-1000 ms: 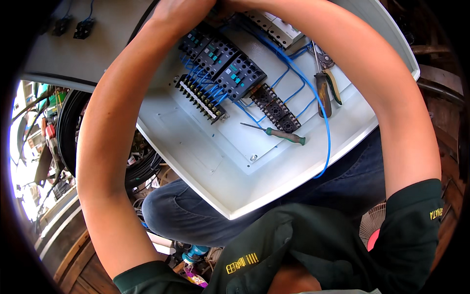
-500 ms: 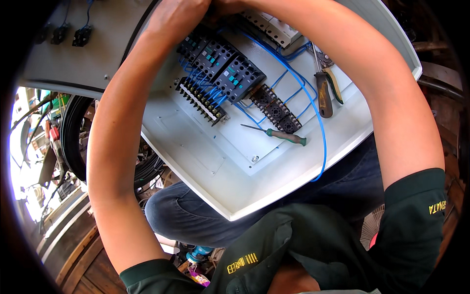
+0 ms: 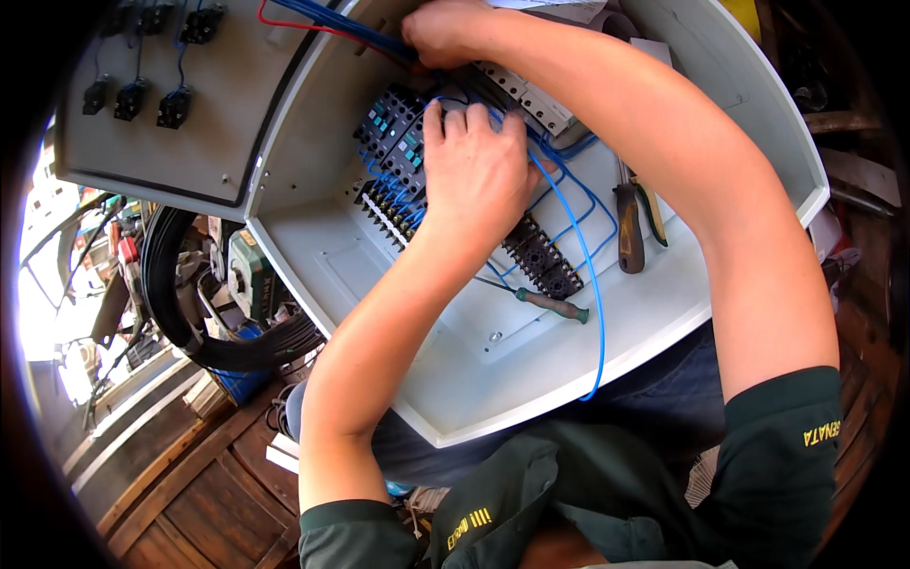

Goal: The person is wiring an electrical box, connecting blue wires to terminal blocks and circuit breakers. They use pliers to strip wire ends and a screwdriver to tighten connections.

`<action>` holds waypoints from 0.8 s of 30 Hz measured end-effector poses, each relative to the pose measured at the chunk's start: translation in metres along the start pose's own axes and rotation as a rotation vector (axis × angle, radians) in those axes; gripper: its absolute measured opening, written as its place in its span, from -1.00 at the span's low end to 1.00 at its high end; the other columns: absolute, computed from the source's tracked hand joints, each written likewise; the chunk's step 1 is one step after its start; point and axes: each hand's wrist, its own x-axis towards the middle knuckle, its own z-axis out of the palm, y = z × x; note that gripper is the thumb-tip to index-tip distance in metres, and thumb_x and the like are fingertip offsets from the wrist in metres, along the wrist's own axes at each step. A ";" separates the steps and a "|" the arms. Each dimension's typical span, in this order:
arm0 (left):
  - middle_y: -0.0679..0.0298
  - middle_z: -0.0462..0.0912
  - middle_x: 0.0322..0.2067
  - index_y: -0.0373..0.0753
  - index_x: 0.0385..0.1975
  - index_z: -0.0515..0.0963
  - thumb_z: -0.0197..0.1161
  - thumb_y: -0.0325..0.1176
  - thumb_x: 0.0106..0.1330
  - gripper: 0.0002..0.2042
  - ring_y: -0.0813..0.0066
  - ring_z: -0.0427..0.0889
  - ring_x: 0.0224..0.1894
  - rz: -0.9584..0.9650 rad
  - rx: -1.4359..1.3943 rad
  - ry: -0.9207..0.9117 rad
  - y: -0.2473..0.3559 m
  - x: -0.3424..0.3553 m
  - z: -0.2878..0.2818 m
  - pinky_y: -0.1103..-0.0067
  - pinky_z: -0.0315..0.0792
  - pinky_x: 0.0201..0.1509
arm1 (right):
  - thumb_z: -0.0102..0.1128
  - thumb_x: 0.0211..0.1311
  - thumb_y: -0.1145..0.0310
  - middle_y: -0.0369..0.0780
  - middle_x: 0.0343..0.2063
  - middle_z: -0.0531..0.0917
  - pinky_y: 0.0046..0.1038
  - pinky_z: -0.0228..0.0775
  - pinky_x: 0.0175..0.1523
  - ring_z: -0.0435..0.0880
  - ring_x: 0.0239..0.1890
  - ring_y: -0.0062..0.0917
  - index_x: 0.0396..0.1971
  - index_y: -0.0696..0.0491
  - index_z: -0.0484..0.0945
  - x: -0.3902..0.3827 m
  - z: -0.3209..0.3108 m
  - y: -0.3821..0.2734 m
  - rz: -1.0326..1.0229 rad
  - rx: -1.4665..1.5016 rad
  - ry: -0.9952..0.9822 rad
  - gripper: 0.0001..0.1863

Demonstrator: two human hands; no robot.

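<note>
A grey metal electrical enclosure (image 3: 607, 356) rests on my lap. My left hand (image 3: 479, 175) is over the black contactors (image 3: 391, 119), fingers curled down at the blue wire (image 3: 590, 284) that loops out over the front rim; its fingertips are partly hidden. At the far wall, my right hand (image 3: 445, 36) is closed at a bundle of blue wires (image 3: 355, 27) with a red wire beside it. A terminal strip (image 3: 387, 216) lies left of the left hand, and black relay sockets (image 3: 542, 256) sit to its right. Inside lies a green-handled screwdriver (image 3: 555, 305).
A brown-handled screwdriver (image 3: 628, 232) and pliers (image 3: 652, 213) lie at the enclosure's right side. The open door (image 3: 190, 152) carries several black switch blocks. A black cable coil (image 3: 171, 313) lies on the left, beside a wooden surface (image 3: 218, 503).
My left hand has come back from the far wall to the contactors. The right hand stays at the far end, now visible by the wire bundle. The enclosure appears slightly lower in view.
</note>
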 end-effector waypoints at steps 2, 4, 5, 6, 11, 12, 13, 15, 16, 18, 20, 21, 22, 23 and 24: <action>-0.03 0.68 -0.17 -0.26 -0.06 0.64 0.28 -0.20 0.34 -0.70 -0.05 0.60 0.00 -0.032 -0.001 -0.071 0.002 0.003 0.008 -0.02 0.24 0.36 | 0.29 0.08 0.28 -0.08 -0.20 0.77 -0.22 0.60 0.00 0.75 -0.07 -0.18 -0.26 0.02 0.79 -0.005 -0.001 -0.001 -0.001 0.021 0.005 -0.75; -0.02 0.70 -0.20 -0.27 -0.09 0.66 0.18 -0.23 0.42 -0.73 -0.04 0.62 -0.02 -0.079 -0.125 0.024 -0.014 0.012 0.006 -0.04 0.23 0.36 | 0.29 0.09 0.27 -0.08 -0.19 0.77 -0.22 0.59 0.01 0.75 -0.06 -0.19 -0.26 0.02 0.79 -0.009 -0.005 0.003 -0.010 0.055 0.018 -0.75; -0.02 0.71 -0.22 -0.28 -0.10 0.67 0.13 -0.25 0.46 -0.73 -0.04 0.63 -0.02 -0.103 -0.189 0.067 -0.026 0.015 0.004 -0.05 0.23 0.36 | 0.31 0.09 0.27 -0.10 -0.17 0.77 -0.23 0.59 0.02 0.75 -0.04 -0.21 -0.24 0.01 0.79 -0.010 -0.004 0.003 0.001 0.059 0.006 -0.74; 0.01 0.72 -0.17 -0.29 -0.09 0.67 0.09 -0.22 0.49 -0.70 -0.05 0.61 0.03 -0.082 -0.238 0.134 -0.036 0.017 0.005 -0.05 0.19 0.39 | 0.32 0.10 0.26 -0.11 -0.15 0.77 -0.24 0.60 0.02 0.75 -0.03 -0.23 -0.22 0.00 0.79 -0.008 -0.004 0.002 0.013 0.064 -0.005 -0.74; 0.08 0.70 -0.10 -0.26 -0.26 0.72 0.23 -0.26 0.36 -0.78 0.02 0.55 0.11 0.044 -0.010 0.158 -0.049 0.020 0.011 0.01 0.25 0.37 | 0.22 0.15 0.36 -0.13 -0.19 0.78 -0.24 0.59 -0.02 0.76 -0.08 -0.25 -0.15 0.03 0.76 0.000 0.003 0.005 -0.025 0.029 -0.018 -0.71; 0.09 0.69 -0.09 -0.26 -0.31 0.73 0.26 -0.26 0.32 -0.79 0.02 0.53 0.13 0.067 0.022 0.171 -0.051 0.022 0.013 0.00 0.27 0.36 | 0.21 0.15 0.38 -0.15 -0.17 0.78 -0.23 0.59 -0.02 0.76 -0.07 -0.26 -0.14 0.02 0.77 0.001 0.002 0.007 -0.027 0.030 -0.038 -0.71; 0.10 0.69 -0.07 -0.24 -0.31 0.74 0.27 -0.26 0.31 -0.80 0.02 0.53 0.13 0.051 -0.022 0.129 -0.057 0.022 0.015 0.01 0.26 0.37 | 0.21 0.14 0.39 -0.17 -0.16 0.78 -0.23 0.59 -0.01 0.76 -0.07 -0.28 -0.13 0.01 0.77 0.001 0.001 0.005 -0.034 0.032 -0.058 -0.70; 0.11 0.68 -0.05 -0.20 -0.32 0.76 0.28 -0.26 0.28 -0.81 0.01 0.52 0.13 0.010 -0.108 0.046 -0.074 0.019 0.020 0.03 0.24 0.38 | 0.21 0.14 0.39 -0.18 -0.16 0.78 -0.23 0.59 -0.01 0.76 -0.06 -0.28 -0.13 0.00 0.77 0.005 0.002 -0.003 -0.047 0.038 -0.045 -0.70; 0.11 0.68 -0.06 -0.12 -0.25 0.78 0.29 -0.24 0.29 -0.81 0.02 0.53 0.11 0.026 -0.049 0.022 -0.073 0.021 0.021 0.05 0.19 0.40 | 0.22 0.14 0.39 -0.18 -0.16 0.78 -0.23 0.59 -0.01 0.76 -0.05 -0.28 -0.12 0.00 0.77 0.005 0.002 -0.002 -0.045 0.037 -0.040 -0.70; 0.10 0.68 -0.06 -0.10 -0.23 0.79 0.30 -0.21 0.29 -0.80 0.03 0.53 0.11 0.016 -0.058 -0.062 -0.067 0.028 0.025 0.04 0.16 0.40 | 0.23 0.14 0.39 -0.18 -0.15 0.78 -0.23 0.59 0.00 0.75 -0.04 -0.29 -0.12 -0.01 0.77 0.003 0.003 0.001 -0.027 0.038 -0.053 -0.70; 0.11 0.69 -0.05 -0.08 -0.21 0.79 0.30 -0.17 0.30 -0.78 0.04 0.53 0.12 -0.002 -0.037 -0.161 -0.059 0.037 0.019 0.06 0.16 0.40 | 0.23 0.14 0.40 -0.18 -0.13 0.78 -0.23 0.58 0.01 0.75 -0.03 -0.29 -0.10 -0.02 0.77 0.002 0.001 0.002 -0.025 0.048 -0.057 -0.69; 0.11 0.69 -0.05 -0.07 -0.21 0.79 0.30 -0.15 0.30 -0.77 0.05 0.53 0.13 -0.011 -0.017 -0.219 -0.055 0.043 0.015 0.08 0.17 0.40 | 0.23 0.14 0.40 -0.18 -0.13 0.77 -0.23 0.58 0.01 0.74 -0.02 -0.29 -0.09 -0.02 0.76 0.001 0.000 0.003 -0.027 0.057 -0.057 -0.68; 0.12 0.69 -0.05 -0.06 -0.21 0.79 0.30 -0.12 0.30 -0.77 0.05 0.53 0.15 -0.024 0.004 -0.277 -0.055 0.046 0.014 0.11 0.18 0.40 | 0.24 0.14 0.40 -0.18 -0.12 0.77 -0.24 0.58 0.02 0.74 -0.01 -0.28 -0.08 -0.02 0.76 0.000 -0.001 0.002 -0.032 0.066 -0.058 -0.67; 0.13 0.70 -0.05 -0.05 -0.20 0.78 0.30 -0.11 0.30 -0.76 0.05 0.55 0.13 -0.008 0.005 -0.291 -0.057 0.047 0.015 0.13 0.24 0.37 | 0.23 0.15 0.40 -0.17 -0.11 0.77 -0.24 0.58 0.03 0.74 -0.01 -0.28 -0.06 -0.02 0.76 -0.001 -0.002 0.000 -0.029 0.080 -0.070 -0.67; 0.13 0.70 -0.06 -0.04 -0.19 0.78 0.29 -0.09 0.31 -0.75 0.04 0.57 0.12 0.009 0.007 -0.306 -0.060 0.049 0.017 0.16 0.30 0.34 | 0.23 0.15 0.41 -0.17 -0.11 0.77 -0.24 0.57 0.03 0.74 -0.01 -0.28 -0.05 -0.02 0.75 -0.003 -0.003 -0.001 -0.026 0.093 -0.082 -0.66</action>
